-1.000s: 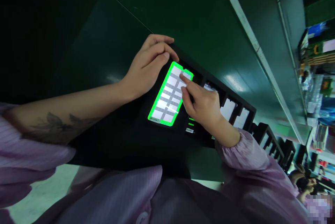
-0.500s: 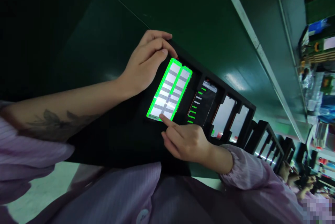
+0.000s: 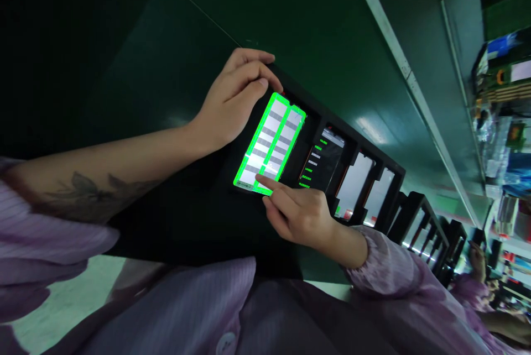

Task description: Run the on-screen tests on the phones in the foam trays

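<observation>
A phone (image 3: 270, 136) lies face up in the leftmost slot of a black multi-slot holder (image 3: 317, 117). Its lit screen shows white and grey blocks, with bright green round the border and down a middle column. My right hand (image 3: 301, 214) has its index finger stretched onto the lower part of that screen; the other fingers are curled and hold nothing. My left hand (image 3: 236, 95) rests over the holder's upper left end, fingers bent and partly spread, index fingertip by the phone's top edge. A second phone (image 3: 323, 158), with green text lines on a dark screen, sits in the adjoining slot.
Two more phones with pale screens, one of them a white-screened phone (image 3: 354, 183), occupy slots to the right. Further holders (image 3: 425, 228) stand along the dark green bench (image 3: 290, 17). Another person's hand (image 3: 477, 261) shows at far right. A metal strip (image 3: 398, 51) crosses the bench.
My right index fingertip has shifted slightly up the screen. Green now runs further down the middle column, where a grey streak was. My left hand stays put.
</observation>
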Demonstrator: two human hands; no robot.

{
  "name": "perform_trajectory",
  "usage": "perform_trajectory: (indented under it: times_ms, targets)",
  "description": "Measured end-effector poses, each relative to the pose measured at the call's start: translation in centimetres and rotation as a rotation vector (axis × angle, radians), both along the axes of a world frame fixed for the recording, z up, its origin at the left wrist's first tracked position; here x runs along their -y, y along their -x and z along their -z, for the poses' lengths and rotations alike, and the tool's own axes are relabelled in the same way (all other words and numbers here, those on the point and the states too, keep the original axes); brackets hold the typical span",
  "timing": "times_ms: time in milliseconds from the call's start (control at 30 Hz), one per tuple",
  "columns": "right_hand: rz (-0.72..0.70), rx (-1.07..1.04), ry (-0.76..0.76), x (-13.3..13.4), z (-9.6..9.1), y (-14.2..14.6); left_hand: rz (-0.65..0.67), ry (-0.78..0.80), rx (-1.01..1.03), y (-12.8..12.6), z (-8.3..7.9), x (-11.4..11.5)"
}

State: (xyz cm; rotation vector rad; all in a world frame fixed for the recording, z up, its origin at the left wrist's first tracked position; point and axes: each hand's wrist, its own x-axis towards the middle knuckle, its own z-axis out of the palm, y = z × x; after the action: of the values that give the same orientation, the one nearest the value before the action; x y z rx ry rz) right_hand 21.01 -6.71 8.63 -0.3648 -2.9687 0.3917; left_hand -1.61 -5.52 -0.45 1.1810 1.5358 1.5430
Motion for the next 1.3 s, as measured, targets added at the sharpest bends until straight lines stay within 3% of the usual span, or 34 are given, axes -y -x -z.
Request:
perform_trajectory:
  times_ms: [300, 533, 733, 1000, 1300]
  targets:
    - [-0.084, 0.073, 0.004, -0.4, 1.0, 1.3, 0.022, -0.012, 0.007, 0.1, 0.0, 0.0]
    - [0.021, -0.027, -0.018, -0.8, 0.1, -0.4, 0.041, -0.020, -0.005, 0.1, -0.1, 0.1]
    - [0.073, -0.068, 0.047, -0.6, -0.2, -2.0, 0.003, -0.009, 0.022, 0.1, -0.1, 0.0]
    - [0.155, -0.061, -0.011, -1.4, 0.1, -1.9, -0.018, 0.012, 0.005, 0.1, -0.1, 0.0]
    - [-0.018, 0.020, -0.079, -2.7, 0.6, 0.3, -0.018, 0.011, 0.000, 0.1, -0.2, 0.0]
